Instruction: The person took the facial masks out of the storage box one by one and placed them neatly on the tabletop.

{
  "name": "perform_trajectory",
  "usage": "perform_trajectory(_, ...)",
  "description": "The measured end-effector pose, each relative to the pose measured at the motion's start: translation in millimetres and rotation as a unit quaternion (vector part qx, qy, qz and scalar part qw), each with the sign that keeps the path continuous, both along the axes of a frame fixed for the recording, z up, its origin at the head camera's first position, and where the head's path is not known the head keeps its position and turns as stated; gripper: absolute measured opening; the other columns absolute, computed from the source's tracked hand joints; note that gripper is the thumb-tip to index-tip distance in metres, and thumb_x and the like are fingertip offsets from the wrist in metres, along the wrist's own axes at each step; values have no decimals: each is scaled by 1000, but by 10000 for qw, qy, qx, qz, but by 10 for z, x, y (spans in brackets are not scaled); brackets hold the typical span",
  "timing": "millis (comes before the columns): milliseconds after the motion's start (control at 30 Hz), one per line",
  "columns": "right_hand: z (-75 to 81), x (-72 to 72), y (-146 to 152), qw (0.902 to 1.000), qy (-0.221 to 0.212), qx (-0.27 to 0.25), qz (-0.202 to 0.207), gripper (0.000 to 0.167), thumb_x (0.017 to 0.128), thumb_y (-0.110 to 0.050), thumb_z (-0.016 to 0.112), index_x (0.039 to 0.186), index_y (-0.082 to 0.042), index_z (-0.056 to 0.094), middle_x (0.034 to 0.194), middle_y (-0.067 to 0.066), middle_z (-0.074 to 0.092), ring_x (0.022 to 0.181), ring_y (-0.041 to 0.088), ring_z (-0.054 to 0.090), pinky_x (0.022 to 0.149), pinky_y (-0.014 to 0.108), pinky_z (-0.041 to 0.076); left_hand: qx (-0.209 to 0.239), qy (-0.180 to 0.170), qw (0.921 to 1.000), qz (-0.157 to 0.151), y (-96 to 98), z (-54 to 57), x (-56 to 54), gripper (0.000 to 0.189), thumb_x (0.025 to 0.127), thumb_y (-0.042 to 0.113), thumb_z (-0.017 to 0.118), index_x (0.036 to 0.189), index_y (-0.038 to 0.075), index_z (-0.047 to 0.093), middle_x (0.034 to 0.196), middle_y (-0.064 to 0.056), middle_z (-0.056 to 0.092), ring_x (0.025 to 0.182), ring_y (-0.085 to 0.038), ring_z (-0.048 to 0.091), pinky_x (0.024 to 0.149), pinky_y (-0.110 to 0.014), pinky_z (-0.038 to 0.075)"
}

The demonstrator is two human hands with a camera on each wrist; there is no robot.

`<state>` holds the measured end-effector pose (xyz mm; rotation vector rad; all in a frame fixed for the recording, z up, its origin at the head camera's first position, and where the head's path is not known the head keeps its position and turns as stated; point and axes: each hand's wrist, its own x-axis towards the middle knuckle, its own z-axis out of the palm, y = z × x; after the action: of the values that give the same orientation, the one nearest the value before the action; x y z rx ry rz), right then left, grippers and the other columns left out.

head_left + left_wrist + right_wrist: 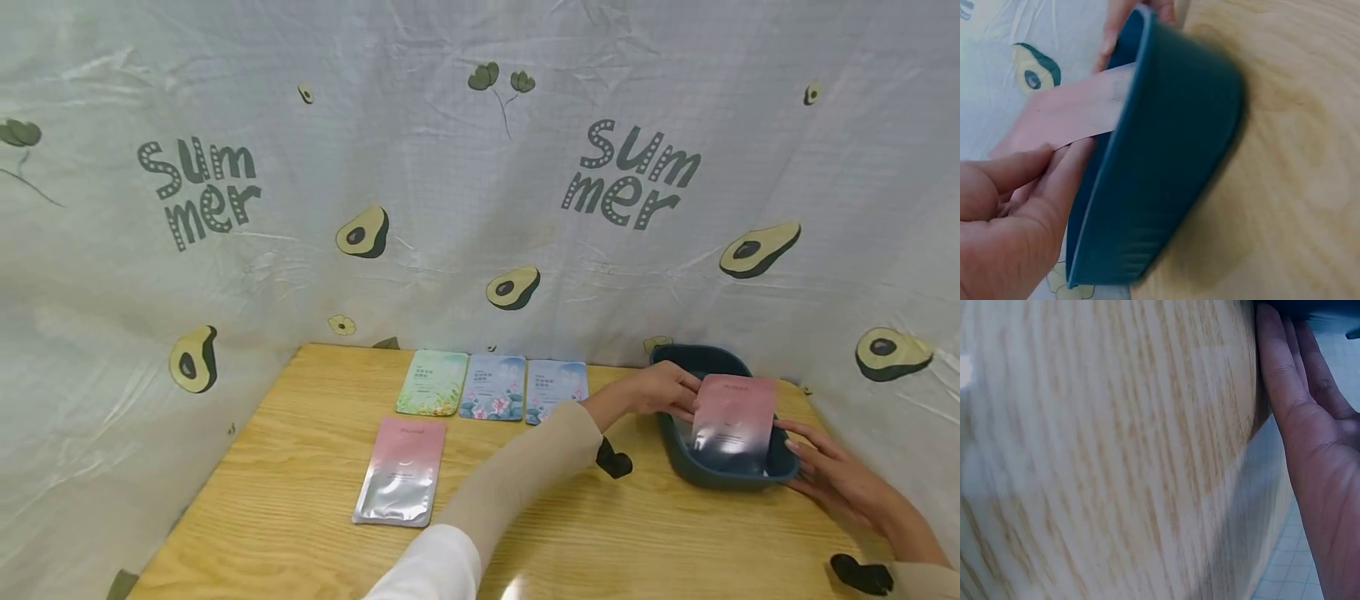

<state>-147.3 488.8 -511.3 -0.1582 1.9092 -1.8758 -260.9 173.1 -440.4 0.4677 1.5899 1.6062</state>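
Head view: looks partway through the handling of packets around the blue bin point(720, 477). Has one pink packet point(733, 417) at the bin, lower end inside the opening, upper end sticking out above, not yet let go; cannot tell from this alone whether on its way in or out. Counts four more outside: well to the left of the bin, a second pink packet point(401, 472) flat on the table point(585, 533), and, also left of the bin but farther back, a row of one green packet point(432, 382) and two blue packets point(492, 387), all untouched by fingers. Seems to have these four left to deal with, though cannot make out what else lies inside the bin. With the left hand point(667, 390), over the bin's left rim, pinches the pink packet at its left edge between thumb and fingers; so has it just right of that hand, touching. With the right hand point(836, 473), at the bin's right end, grips the rim from both sides; in the right wrist view, shows fairly straight fingers against the bin, thumb out of sight.
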Motion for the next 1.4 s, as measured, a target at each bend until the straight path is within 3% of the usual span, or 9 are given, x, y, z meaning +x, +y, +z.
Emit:
perform_trajectory(133, -2, 15, 7, 10000, -40, -19, -27, 44, 114, -21, 32, 155, -39, 36, 133, -22, 29, 110, -9, 56, 92, 27, 58, 137, 125, 9965, 816, 15, -62, 135, 24, 96, -11, 62, 119, -13, 69, 98, -25, 74, 104, -45, 69, 82, -48, 62)
perform_trajectory(300, 17, 23, 13, 10000, 32, -49, -28, 43, 114, -19, 31, 154, -37, 36, 129, -29, 38, 111, -9, 57, 91, 28, 59, 377, 223, 9846, 1695, 44, -78, 291, 13, 92, -7, 69, 102, -10, 77, 84, -23, 75, 93, -45, 72, 77, -48, 63)
perform_trajectory(467, 47, 14, 27, 9992, 147, -338, 140, 44, 114, -14, 29, 153, -35, 38, 126, -32, 49, 114, -6, 59, 91, 28, 59, 474, 528, 9722, 2230, 66, -63, 404, 13, 88, -11, 71, 99, -10, 78, 85, -22, 75, 87, -44, 73, 76, -49, 63)
perform_trajectory(667, 67, 9, 45, 9979, 135, -603, 174, 44, 114, -11, 28, 146, -36, 45, 126, -31, 52, 113, -3, 61, 90, 28, 59, 223, 1175, 9611, 2488, 105, -74, 484, 13, 86, -8, 76, 97, -3, 81, 82, -12, 77, 74, -28, 76, 67, -36, 65)
perform_trajectory(733, 65, 7, 45, 9978, 77, -638, 152, 43, 114, -12, 29, 141, -39, 47, 124, -30, 55, 111, -2, 62, 89, 28, 60, 217, 1226, 9575, 2603, 112, -78, 499, 11, 86, -7, 76, 95, -2, 81, 81, -9, 77, 72, -24, 76, 66, -34, 65)
perform_trajectory(867, 43, 16, 28, 9978, 100, -641, 144, 43, 114, -12, 28, 141, -39, 47, 124, -29, 53, 111, -2, 62, 89, 28, 59, 390, 923, 9551, 2789, 105, -89, 526, 10, 87, -5, 76, 94, -1, 81, 80, -8, 77, 73, -23, 76, 65, -34, 65)
perform_trajectory(1100, 17, 37, -29, 9980, 380, -425, 265, 46, 114, -12, 26, 157, -29, 33, 140, -19, 25, 119, -10, 53, 92, 25, 58, 1184, 399, 9472, 2953, 43, -83, 540, 10, 88, -6, 75, 95, -1, 80, 81, -11, 77, 77, -31, 76, 65, -35, 65)
perform_trajectory(1300, 4, 15, -37, 9968, 306, -654, 356, 47, 114, -11, 25, 155, -32, 35, 133, -28, 40, 120, -6, 56, 93, 27, 58, 1770, 213, 9407, 2887, -85, 49, 493, 13, 90, -10, 70, 99, -6, 78, 89, -18, 76, 90, -39, 75, 71, -36, 65)
perform_trajectory(1400, -12, 21, -25, 9989, 316, -295, 184, 45, 115, -15, 27, 155, -34, 34, 140, -27, 30, 116, -12, 54, 91, 24, 58, 1868, 161, 9438, 2723, -188, 126, 472, 14, 91, -9, 69, 102, -8, 77, 92, -18, 76, 95, -40, 73, 72, -36, 65)
